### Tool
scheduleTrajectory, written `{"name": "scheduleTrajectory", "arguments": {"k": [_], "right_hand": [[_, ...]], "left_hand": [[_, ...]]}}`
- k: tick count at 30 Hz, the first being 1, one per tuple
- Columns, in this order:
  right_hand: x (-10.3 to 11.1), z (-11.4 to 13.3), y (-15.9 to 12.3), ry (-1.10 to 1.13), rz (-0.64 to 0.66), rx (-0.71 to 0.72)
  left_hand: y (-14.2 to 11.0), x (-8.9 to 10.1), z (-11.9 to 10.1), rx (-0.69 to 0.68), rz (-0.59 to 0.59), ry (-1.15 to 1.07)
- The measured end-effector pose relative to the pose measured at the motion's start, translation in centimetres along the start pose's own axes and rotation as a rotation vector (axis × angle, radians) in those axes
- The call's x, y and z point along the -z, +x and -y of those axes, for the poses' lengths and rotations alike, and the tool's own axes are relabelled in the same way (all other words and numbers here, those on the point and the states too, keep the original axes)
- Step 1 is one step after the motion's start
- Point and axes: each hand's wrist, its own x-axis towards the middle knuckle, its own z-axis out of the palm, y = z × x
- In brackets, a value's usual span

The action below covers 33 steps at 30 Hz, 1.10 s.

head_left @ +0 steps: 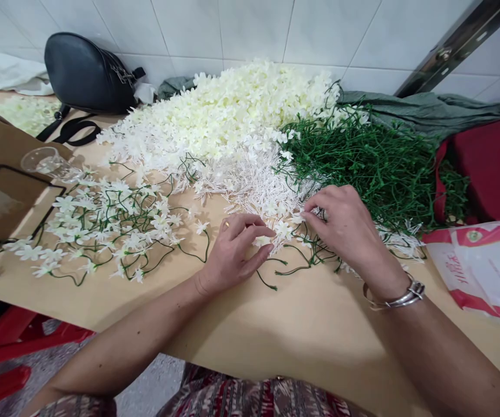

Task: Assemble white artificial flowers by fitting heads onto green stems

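My right hand (341,223) is at the front edge of the heaps, thumb and forefinger pinched at a small white artificial flower (296,218). My left hand (236,249) hovers over the table to its left, thumb and fingers apart. White petals show in the gap between them, seemingly not gripped. Loose green plastic stems (293,270) lie between and below my hands. Behind them rises a big heap of cream-white artificial blossoms (232,110), with thin white stamen pieces (258,174) along its front. A pile of green stems (363,162) sits behind my right hand.
Flowers joined to green stems (115,220) lie spread at the left, near a clear plastic cup (48,162) and a cardboard box (7,139). A black bag (87,72) stands against the tiled wall. Right are a dark red bag (488,162) and a red-white plastic packet (484,269).
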Motion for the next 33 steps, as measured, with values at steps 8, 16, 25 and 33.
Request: {"name": "scheduleTrajectory", "arguments": {"k": [8, 16, 25, 33], "right_hand": [[0.8, 4.3, -0.6, 0.418, -0.071, 0.030], [0.6, 3.5, -0.6, 0.494, -0.044, -0.042], [-0.3, 3.9, -1.0, 0.261, 0.115, 0.252], [1.1, 5.5, -1.8, 0.078, 0.265, 0.268]], "left_hand": [[0.4, -0.3, -0.1, 0.123, -0.046, -0.203], [0.3, 0.0, 0.4, 0.293, -0.115, -0.299], [-0.3, -0.5, 0.7, 0.397, -0.186, -0.362], [-0.6, -0.7, 1.1, 0.432, -0.260, -0.444]]}}
